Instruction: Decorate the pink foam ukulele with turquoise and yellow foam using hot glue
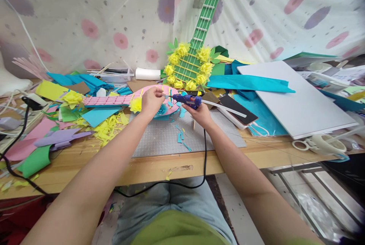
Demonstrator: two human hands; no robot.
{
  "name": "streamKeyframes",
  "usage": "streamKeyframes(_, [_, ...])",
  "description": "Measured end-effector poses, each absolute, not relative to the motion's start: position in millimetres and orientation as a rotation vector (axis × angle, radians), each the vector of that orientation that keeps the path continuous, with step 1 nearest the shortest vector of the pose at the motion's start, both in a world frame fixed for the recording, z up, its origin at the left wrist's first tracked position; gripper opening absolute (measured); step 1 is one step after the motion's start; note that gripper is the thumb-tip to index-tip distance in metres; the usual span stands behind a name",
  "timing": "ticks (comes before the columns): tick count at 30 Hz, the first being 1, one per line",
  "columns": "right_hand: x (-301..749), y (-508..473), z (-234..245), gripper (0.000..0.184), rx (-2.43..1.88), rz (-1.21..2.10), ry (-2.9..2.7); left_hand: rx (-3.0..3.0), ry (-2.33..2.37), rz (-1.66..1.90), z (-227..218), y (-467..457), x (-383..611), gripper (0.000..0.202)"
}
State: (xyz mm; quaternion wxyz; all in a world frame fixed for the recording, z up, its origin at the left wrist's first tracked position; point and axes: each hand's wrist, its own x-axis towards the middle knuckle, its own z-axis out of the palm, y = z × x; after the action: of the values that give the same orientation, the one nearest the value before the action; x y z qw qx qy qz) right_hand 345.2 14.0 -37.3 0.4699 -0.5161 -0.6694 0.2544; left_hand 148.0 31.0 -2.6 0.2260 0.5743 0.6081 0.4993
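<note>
My right hand (201, 114) grips a blue hot glue gun (188, 100), its nozzle pointing left. A long white glue stick (225, 109) sticks out of its back, and a black cord (204, 157) hangs from the handle. Close to the nozzle, the fingers of my left hand (152, 103) are pinched together; what they hold is too small to make out. Beneath both hands lies a pink paper guitar (148, 90) with a striped neck, a yellow paper flower (135, 104) and a blue paper flower (162, 109) on it.
A green paper guitar (196, 43) with yellow flowers leans at the back. Blue scraps lie on the grey cutting mat (159, 138). Yellow shreds (110, 127) and coloured paper pile up left. A phone (238, 108), white board (296, 97) and tape roll (327, 146) are right.
</note>
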Motion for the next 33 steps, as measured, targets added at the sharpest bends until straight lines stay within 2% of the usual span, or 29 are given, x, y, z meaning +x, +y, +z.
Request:
streamKeyframes(8, [355,18,-37,0.048,-1.289,0.621,-1.563,1.327,1.568,1.378,3,27,153,0.024])
streamKeyframes(13, [377,29,-46,0.050,-1.532,0.528,-1.422,1.070,1.477,1.280,23,8,156,0.025])
streamKeyframes(18, [390,38,-57,0.048,-1.791,0.467,-1.501,1.067,1.511,1.279,31,3,143,0.031])
streamKeyframes(25, [386,40,-60,0.049,-1.875,0.457,-1.652,1.164,1.477,1.375,36,4,122,0.028])
streamKeyframes(31, [399,25,-42,0.045,-1.864,0.086,-1.867,1.222,1.555,1.334,36,-2,111,0.030])
streamKeyframes(33, [403,18,-33,0.041,-1.979,0.064,-1.941,1.224,1.583,1.330,34,-4,109,0.030])
